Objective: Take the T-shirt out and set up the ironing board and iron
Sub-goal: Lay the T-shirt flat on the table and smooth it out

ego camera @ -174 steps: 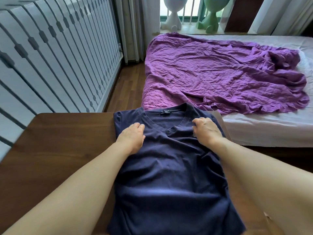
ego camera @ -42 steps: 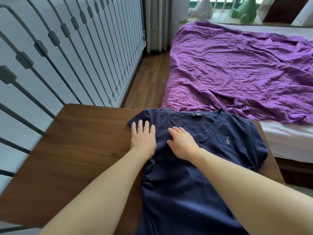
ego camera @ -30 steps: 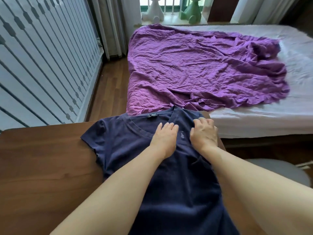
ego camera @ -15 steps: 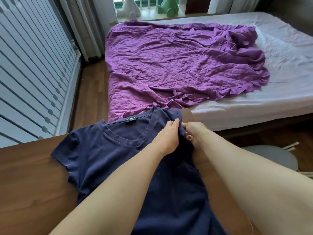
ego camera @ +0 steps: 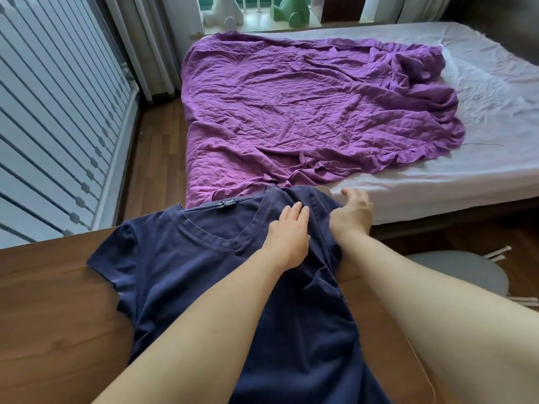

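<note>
Head view: T-shirt (ego camera: 204,272) is out and lying front-up on the wooden table (ego camera: 43,287), collar toward the bed (ego camera: 481,112), one sleeve spread flat at the table's left.

Change from half a second ago: both hands were pinched together on the fabric at the far shoulder. Now they've split. Left hand (ego camera: 288,234) lies flat on that shoulder, fingers straight, pressing and not gripping. Right hand (ego camera: 351,214) has slid out to the table's far right corner beside the bunched sleeve, thumb out. Its fingers are hidden behind the hand, so I can't tell whether it holds cloth.

My read: smoothing stroke on the last sleeve — the "take out" part looks done. No ironing board or iron in view, so setup hasn't started — the bulk of the task remains.
</note>
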